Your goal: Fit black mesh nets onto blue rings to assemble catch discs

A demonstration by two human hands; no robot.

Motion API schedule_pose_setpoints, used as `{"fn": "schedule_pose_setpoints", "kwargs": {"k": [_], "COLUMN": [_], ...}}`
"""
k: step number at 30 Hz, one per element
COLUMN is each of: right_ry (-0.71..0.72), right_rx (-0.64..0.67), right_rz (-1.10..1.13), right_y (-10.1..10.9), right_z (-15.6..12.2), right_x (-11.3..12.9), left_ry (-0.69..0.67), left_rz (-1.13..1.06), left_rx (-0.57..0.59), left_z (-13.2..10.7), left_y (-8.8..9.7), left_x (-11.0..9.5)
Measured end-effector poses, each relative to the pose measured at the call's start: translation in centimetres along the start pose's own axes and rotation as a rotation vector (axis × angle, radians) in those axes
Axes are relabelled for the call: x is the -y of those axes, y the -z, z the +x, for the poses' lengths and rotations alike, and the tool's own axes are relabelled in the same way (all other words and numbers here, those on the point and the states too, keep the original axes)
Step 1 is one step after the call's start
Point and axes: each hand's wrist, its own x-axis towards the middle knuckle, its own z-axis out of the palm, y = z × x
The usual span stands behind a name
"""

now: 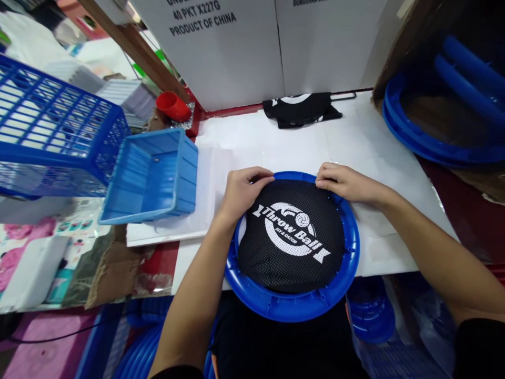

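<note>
A round blue plastic ring lies at the near edge of the table, tilted towards me and partly overhanging. Inside it is a black mesh fabric disc with white "Throw Ball" print. On the upper left of the rim, my left hand pinches the mesh edge between thumb and fingers. My right hand does the same at the upper right, its fingers closed on the fabric border. A pale gap shows between mesh and ring at the left. More black printed fabric lies at the back of the table.
To the left sit a light-blue bin, a blue basket and a red cup. Blue rings fill a carton at the right. White cartons stand behind the white tabletop. More blue rings lie below.
</note>
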Motion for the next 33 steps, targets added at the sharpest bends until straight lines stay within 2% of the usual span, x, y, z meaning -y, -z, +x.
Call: {"fn": "schedule_pose_setpoints", "kwargs": {"k": [4,7,10,14,20,23,28,33], "right_ry": [0.016,0.022,0.031,0.046,0.064,0.073,0.071,0.057], "right_rx": [-0.012,-0.038,-0.045,-0.020,0.007,0.005,-0.025,-0.076], "right_rz": [-0.055,-0.099,-0.112,-0.090,-0.077,-0.100,-0.132,-0.212], "right_y": [-0.4,-0.7,-0.8,-0.6,-0.1,0.0,-0.4,-1.4], "right_z": [0.0,0.0,-0.1,-0.1,-0.2,-0.1,-0.2,-0.4], "right_x": [0.0,0.0,-0.1,-0.1,0.0,-0.1,-0.1,0.6], "left_ry": [-0.111,-0.144,-0.175,-0.160,-0.111,-0.110,-0.111,-0.195], "left_rz": [0.081,0.151,0.181,0.132,0.083,0.113,0.229,0.317], "left_rx": [-0.024,-0.042,0.005,0.066,0.066,0.071,0.012,0.201], "left_z": [-0.1,-0.1,0.0,0.3,0.4,0.3,0.2,-0.3], "left_y": [0.1,0.2,0.2,0.3,0.7,0.7,1.2,2.7], "left_x": [-0.2,-0.1,0.1,0.4,0.5,0.6,0.1,-0.8]}}
